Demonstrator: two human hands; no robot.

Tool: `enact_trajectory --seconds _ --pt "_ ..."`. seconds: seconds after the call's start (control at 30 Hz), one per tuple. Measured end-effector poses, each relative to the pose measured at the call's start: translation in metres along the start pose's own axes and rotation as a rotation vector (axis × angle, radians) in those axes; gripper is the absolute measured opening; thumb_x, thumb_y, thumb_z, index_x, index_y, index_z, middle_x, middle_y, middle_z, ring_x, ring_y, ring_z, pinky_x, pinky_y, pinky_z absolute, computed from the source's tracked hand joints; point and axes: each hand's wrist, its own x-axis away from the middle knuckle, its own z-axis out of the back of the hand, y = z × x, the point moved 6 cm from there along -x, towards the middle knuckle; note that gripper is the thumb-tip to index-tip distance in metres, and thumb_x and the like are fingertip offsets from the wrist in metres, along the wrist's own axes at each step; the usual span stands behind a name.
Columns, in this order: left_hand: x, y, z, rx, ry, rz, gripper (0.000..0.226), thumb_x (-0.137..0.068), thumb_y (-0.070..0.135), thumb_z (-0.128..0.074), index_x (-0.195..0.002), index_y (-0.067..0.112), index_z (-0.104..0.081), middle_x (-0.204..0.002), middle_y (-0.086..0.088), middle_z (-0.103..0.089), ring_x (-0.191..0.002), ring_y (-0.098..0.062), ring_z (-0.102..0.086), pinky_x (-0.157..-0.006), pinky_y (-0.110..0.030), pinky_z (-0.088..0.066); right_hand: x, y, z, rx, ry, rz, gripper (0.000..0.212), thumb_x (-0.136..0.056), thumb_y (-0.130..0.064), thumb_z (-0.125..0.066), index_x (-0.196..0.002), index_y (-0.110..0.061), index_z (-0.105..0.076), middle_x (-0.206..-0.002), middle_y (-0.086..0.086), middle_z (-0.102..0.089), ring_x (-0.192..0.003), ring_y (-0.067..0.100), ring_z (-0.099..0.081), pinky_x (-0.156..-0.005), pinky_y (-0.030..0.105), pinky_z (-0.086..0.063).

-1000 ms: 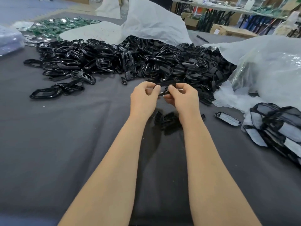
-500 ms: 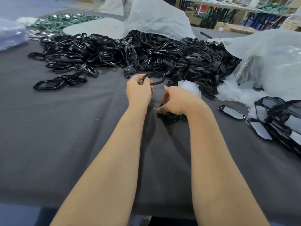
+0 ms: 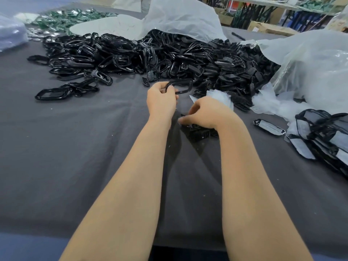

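My left hand grips one end of a black plastic frame, a rounded oblong ring held just above the dark cloth. My right hand reaches down with curled fingers onto a small heap of black plastic pieces lying on the cloth in front of me. Its fingertips are blurred, and whether they pinch a piece cannot be told. Behind both hands spreads a big pile of black frames and grille inserts.
A grey cloth covers the table. White plastic sheeting lies behind the pile and a clear bag at the right. Wrapped finished parts sit at the right edge, one single wrapped part nearer. Green items lie far left.
The hands parted: my left hand kept the black frame and stayed raised, while my right hand dropped to the small heap of black pieces on the cloth.
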Motion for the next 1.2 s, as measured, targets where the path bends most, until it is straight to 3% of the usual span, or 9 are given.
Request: enact_trajectory --seconds 0.1,0.17,0.23,0.3,0.37,0.43,0.53,0.97,1.2 --pt "0.000 0.000 -0.002 -0.015 -0.009 0.009 0.018 -0.097 0.006 -0.048 -0.088 0.021 -0.054 -0.072 0.005 -0.062 -0.060 -0.005 -0.054 -0.066 -0.025 -0.050 0.001 -0.009 -0.005 0.110 -0.053 0.030 0.039 -0.084 -0.034 -0.070 -0.103 0.000 -0.065 -0.106 0.013 -0.067 -0.091 0.025 -0.061 -0.079 0.033 -0.048" --pt "-0.001 0.000 -0.002 -0.016 -0.009 0.013 0.013 -0.097 0.007 -0.048 -0.096 0.018 -0.055 -0.074 0.005 -0.062 -0.062 -0.005 -0.055 -0.068 -0.025 -0.051 -0.002 -0.009 0.000 0.030 0.028 0.060 0.022 -0.086 -0.028 -0.069 -0.090 -0.007 -0.062 -0.100 0.010 -0.069 -0.084 0.022 -0.060 -0.074 0.026 -0.047" --pt "0.000 0.002 -0.001 -0.019 -0.013 0.013 0.014 -0.097 0.008 -0.048 -0.095 0.021 -0.054 -0.073 0.006 -0.062 -0.062 -0.005 -0.055 -0.068 -0.024 -0.051 -0.006 0.001 0.010 -0.175 0.244 0.031 0.008 -0.088 -0.022 -0.067 -0.090 -0.020 -0.059 -0.090 0.002 -0.067 -0.079 0.017 -0.059 -0.066 0.014 -0.046" --pt "0.000 0.003 -0.002 -0.031 -0.024 0.008 0.020 -0.097 0.009 -0.049 -0.086 0.026 -0.052 -0.071 0.007 -0.061 -0.060 -0.005 -0.054 -0.066 -0.024 -0.050 -0.009 0.014 0.014 -0.499 0.380 0.002 0.005 -0.090 -0.013 -0.062 -0.092 -0.017 -0.060 -0.078 0.002 -0.065 -0.070 0.016 -0.064 -0.071 0.024 -0.054" --pt "0.001 0.003 -0.004 -0.057 -0.038 -0.006 0.027 -0.097 0.008 -0.049 -0.081 0.029 -0.052 -0.070 0.007 -0.062 -0.060 -0.006 -0.053 -0.069 -0.027 -0.050 -0.012 0.020 0.012 -0.793 0.390 0.008 0.012 -0.092 -0.003 -0.055 -0.092 -0.012 -0.064 -0.072 0.001 -0.061 -0.060 0.010 -0.061 -0.066 0.025 -0.058" --pt "0.000 0.003 -0.006 -0.071 -0.053 -0.013 0.023 -0.097 0.008 -0.048 -0.085 0.026 -0.055 -0.072 0.007 -0.063 -0.063 -0.006 -0.055 -0.075 -0.029 -0.052 -0.014 0.020 0.012 -0.893 0.386 0.037 0.019 -0.094 0.001 -0.051 -0.088 -0.013 -0.063 -0.073 0.001 -0.060 -0.062 0.008 -0.060 -0.063 0.018 -0.057" --pt "0.002 0.002 -0.007 -0.092 -0.062 -0.020 0.016 -0.097 0.008 -0.048 -0.101 0.021 -0.058 -0.076 0.008 -0.064 -0.068 -0.006 -0.057 -0.083 -0.032 -0.054 -0.015 0.020 0.013 -0.852 0.453 0.064 0.015 -0.094 0.002 -0.051 -0.095 -0.011 -0.057 -0.080 0.007 -0.064 -0.063 0.009 -0.062 -0.066 0.021 -0.057" --pt "0.006 0.004 -0.010 -0.107 -0.098 -0.027 0.019 -0.097 0.010 -0.048 -0.095 0.027 -0.056 -0.074 0.007 -0.062 -0.066 -0.005 -0.057 -0.079 -0.032 -0.054 -0.009 0.019 0.019 -0.749 0.612 0.109 0.014 -0.091 -0.002 -0.056 -0.091 -0.011 -0.066 -0.072 -0.005 -0.059 -0.054 0.002 -0.061 -0.060 0.012 -0.051" --pt "0.005 0.001 -0.012 -0.060 -0.098 -0.010 0.018 -0.098 0.007 -0.046 -0.095 0.022 -0.057 -0.074 0.005 -0.060 -0.059 -0.002 -0.055 -0.064 -0.021 -0.052 -0.008 0.019 0.019 -0.657 0.645 0.085 0.012 -0.091 -0.008 -0.056 -0.091 -0.015 -0.066 -0.075 -0.007 -0.058 -0.077 0.014 -0.060 -0.082 0.038 -0.055"
